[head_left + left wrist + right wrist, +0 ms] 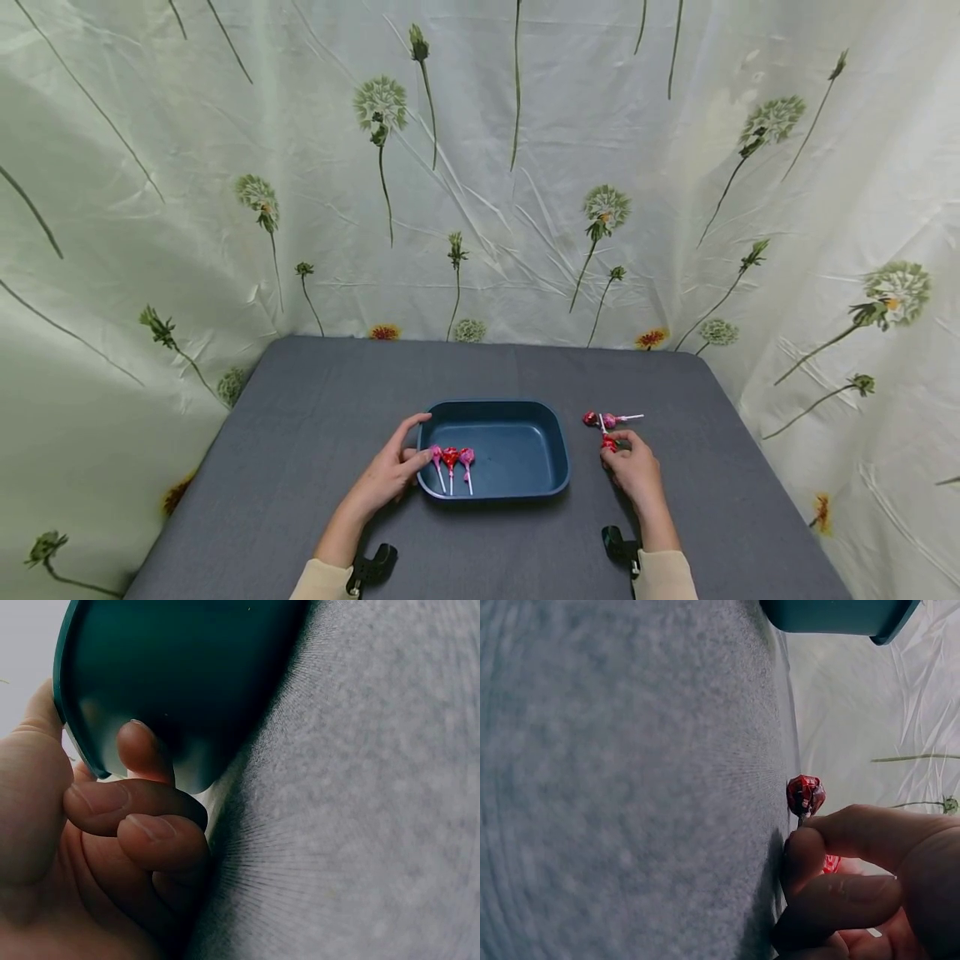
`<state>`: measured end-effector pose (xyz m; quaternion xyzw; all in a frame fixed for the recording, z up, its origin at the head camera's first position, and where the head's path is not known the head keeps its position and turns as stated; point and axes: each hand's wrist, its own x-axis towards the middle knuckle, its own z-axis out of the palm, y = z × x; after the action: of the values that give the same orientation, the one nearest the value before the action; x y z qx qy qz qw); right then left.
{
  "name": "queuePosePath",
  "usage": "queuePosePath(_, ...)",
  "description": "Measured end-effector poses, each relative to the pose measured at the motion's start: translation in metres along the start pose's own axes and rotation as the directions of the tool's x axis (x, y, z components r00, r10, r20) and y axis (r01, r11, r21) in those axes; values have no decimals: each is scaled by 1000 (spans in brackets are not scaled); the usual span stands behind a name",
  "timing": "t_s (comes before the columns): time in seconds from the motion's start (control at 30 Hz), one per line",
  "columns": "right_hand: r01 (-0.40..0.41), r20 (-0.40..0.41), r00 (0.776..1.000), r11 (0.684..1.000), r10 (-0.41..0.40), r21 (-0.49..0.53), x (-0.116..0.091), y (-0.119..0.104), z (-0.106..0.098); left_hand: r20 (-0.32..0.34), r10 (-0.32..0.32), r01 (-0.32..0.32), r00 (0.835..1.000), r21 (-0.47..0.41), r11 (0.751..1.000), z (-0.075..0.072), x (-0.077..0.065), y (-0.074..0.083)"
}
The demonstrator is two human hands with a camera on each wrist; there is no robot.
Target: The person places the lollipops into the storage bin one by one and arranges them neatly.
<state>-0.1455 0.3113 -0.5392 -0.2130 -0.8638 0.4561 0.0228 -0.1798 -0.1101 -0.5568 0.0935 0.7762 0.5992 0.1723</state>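
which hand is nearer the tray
Left: the left hand grips the tray at its left side, while the right hand is apart from it, off to the right, holding a red lollipop.

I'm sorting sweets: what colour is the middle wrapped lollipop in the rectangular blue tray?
Red; the white-sticked middle lollipop shows best in the head view.

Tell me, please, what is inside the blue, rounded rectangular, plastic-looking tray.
Three round, wrapped lollipops with white sticks, pink, red and pink, lie side by side in the tray's left end. The left hand covers part of that end's edge; whatever it hides cannot be seen.
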Motion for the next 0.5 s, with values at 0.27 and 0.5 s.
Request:
queuePosePath(0.27,4,-55,998,1000,-4,3,0,1,2,-4,-3,3,1000,2,1000,0,-1,1)
queuePosePath(0.5,32,-110,993,999,-35,-25,-2,1,2,-13,-10,10,1000,0,1000,1,-1,1)
